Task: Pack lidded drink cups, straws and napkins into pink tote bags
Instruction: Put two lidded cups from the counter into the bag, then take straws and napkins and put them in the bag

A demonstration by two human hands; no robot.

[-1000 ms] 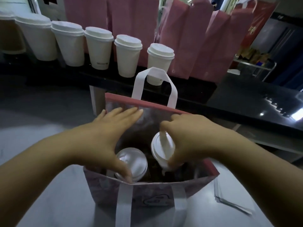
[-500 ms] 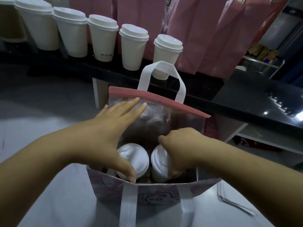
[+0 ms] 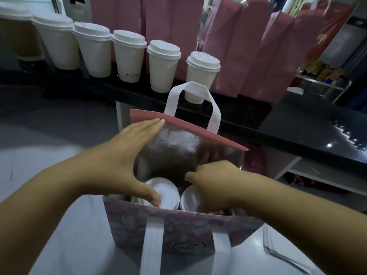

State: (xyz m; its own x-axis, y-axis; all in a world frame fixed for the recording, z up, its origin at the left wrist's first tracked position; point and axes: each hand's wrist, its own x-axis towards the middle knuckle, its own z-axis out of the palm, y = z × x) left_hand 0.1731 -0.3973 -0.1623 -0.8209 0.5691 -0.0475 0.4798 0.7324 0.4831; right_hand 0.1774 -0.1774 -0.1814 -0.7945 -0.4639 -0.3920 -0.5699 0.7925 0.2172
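Tote bag (image 3: 178,231), pink outside, silver-lined, white handles (image 3: 154,245), two white-lidded cups (image 3: 166,193) inside

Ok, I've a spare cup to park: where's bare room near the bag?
The pale grey tabletop left of the pink patterned tote bag is bare. So is the glossy black counter in front of the plain pink standing bags. Its left stretch is crowded with white lidded cups; the tote holds two.

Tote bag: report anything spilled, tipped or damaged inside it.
Nothing stands out. The left cup and right cup stand upright in the tote bag, lids on, no spill visible. The left hand braces its far wall.
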